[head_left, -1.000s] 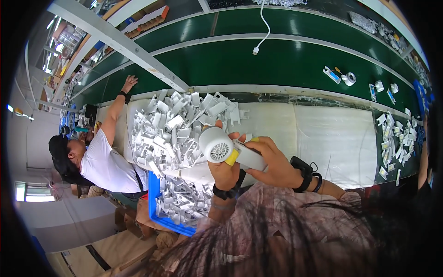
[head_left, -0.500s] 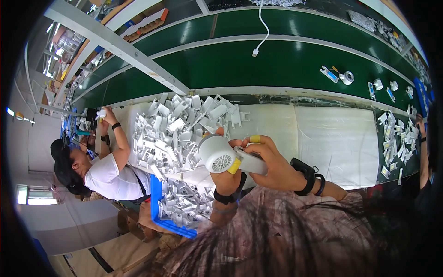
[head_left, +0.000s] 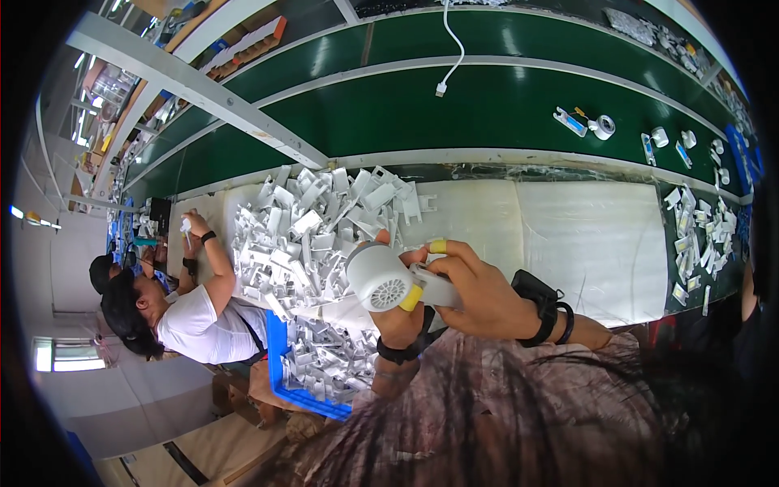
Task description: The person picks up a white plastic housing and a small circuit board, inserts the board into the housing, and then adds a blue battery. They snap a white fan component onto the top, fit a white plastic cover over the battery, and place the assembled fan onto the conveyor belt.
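Note:
Between my hands is a white handheld fan (head_left: pixel 380 280), its round head showing a vent grille and a grey rim. My left hand (head_left: pixel 399 325) is wrapped round the head from behind and below, mostly hidden by it. My right hand (head_left: pixel 483 296) grips the white handle (head_left: pixel 438 290), thumb and forefinger bent close to where handle meets head. Yellow tape wraps a finger on each hand. Just left and beyond lies a heap of white plastic casing parts (head_left: pixel 312 219).
A blue bin (head_left: pixel 312 402) of white parts stands below the heap. Beyond the pale mat (head_left: pixel 592 243) runs a green conveyor (head_left: pixel 389 122) carrying fan assemblies (head_left: pixel 600 127). A white cable (head_left: pixel 454 49) hangs above it. More parts (head_left: pixel 698 235) lie right; a co-worker (head_left: pixel 203 325) works at left.
My hands hold the fan almost the same way, with the whole view slightly shifted. The co-worker at left has lowered their hands a little, and a hand at the far right has left its place.

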`<state>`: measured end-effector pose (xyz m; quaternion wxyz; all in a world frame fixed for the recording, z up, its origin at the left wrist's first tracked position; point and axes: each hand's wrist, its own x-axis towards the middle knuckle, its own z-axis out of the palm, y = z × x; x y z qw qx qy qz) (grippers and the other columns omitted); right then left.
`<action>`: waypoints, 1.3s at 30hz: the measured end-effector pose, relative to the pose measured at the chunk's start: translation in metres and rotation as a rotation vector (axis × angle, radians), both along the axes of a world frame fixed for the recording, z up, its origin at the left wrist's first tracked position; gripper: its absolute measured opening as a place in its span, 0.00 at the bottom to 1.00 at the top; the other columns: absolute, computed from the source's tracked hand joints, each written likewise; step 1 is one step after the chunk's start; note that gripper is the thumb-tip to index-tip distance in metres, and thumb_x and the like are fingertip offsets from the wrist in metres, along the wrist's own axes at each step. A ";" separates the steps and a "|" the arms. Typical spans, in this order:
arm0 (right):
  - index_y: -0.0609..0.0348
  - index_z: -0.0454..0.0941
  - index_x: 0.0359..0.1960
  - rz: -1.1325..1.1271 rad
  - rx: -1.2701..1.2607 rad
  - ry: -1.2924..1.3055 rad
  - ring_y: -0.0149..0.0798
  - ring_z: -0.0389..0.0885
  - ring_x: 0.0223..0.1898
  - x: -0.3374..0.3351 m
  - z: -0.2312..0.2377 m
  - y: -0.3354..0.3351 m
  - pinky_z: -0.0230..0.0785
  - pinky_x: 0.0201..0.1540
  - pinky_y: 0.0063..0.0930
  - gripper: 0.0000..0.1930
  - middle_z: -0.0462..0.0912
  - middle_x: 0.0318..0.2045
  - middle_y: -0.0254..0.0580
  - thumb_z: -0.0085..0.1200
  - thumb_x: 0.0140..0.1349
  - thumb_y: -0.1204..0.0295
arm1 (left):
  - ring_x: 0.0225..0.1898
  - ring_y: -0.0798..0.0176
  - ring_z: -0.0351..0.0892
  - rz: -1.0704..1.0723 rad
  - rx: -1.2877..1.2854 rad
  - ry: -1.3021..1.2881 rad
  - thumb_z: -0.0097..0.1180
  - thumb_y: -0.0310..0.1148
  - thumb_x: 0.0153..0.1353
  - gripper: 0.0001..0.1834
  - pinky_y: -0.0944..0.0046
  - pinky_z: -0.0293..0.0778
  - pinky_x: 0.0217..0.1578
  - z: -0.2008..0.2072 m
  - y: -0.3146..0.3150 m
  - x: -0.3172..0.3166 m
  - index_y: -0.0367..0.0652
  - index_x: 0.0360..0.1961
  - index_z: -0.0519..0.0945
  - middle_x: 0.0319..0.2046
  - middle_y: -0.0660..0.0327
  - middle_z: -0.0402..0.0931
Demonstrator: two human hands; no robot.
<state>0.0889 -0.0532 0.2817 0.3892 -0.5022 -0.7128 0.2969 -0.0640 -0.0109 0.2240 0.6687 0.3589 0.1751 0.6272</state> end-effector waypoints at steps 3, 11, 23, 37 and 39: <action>0.61 0.65 0.53 -0.026 0.060 -0.039 0.55 0.75 0.48 -0.002 -0.010 -0.004 0.73 0.46 0.38 0.32 0.69 0.52 0.51 0.65 0.44 0.73 | 0.52 0.53 0.76 -0.010 -0.063 0.062 0.60 0.27 0.57 0.38 0.50 0.75 0.51 -0.003 -0.001 -0.005 0.45 0.66 0.55 0.66 0.54 0.56; 0.63 0.61 0.59 0.072 -0.341 0.333 0.43 0.80 0.42 0.005 -0.011 -0.010 0.73 0.44 0.35 0.32 0.78 0.43 0.49 0.62 0.57 0.65 | 0.49 0.60 0.78 -0.076 -0.152 -0.230 0.53 0.38 0.65 0.33 0.51 0.69 0.58 0.014 0.007 -0.009 0.42 0.67 0.55 0.60 0.55 0.67; 0.65 0.63 0.56 0.200 -0.562 0.624 0.29 0.82 0.27 0.007 -0.016 -0.014 0.76 0.32 0.22 0.23 0.81 0.30 0.40 0.52 0.67 0.64 | 0.49 0.59 0.78 -0.118 -0.058 -0.257 0.51 0.40 0.66 0.29 0.54 0.71 0.58 0.025 0.010 -0.005 0.43 0.66 0.60 0.56 0.53 0.72; 0.64 0.68 0.55 0.124 -0.347 0.646 0.28 0.74 0.43 0.014 -0.017 -0.005 0.68 0.45 0.24 0.18 0.77 0.47 0.41 0.47 0.69 0.66 | 0.49 0.59 0.78 -0.203 -0.133 -0.274 0.50 0.42 0.66 0.28 0.48 0.67 0.61 0.012 0.011 -0.004 0.45 0.65 0.62 0.57 0.57 0.70; 0.65 0.72 0.50 0.101 -0.387 0.661 0.25 0.75 0.41 0.019 -0.016 0.003 0.68 0.44 0.21 0.15 0.80 0.41 0.38 0.46 0.70 0.66 | 0.49 0.59 0.78 -0.305 -0.216 -0.300 0.51 0.41 0.66 0.29 0.49 0.67 0.61 0.011 0.013 -0.005 0.44 0.65 0.61 0.52 0.56 0.75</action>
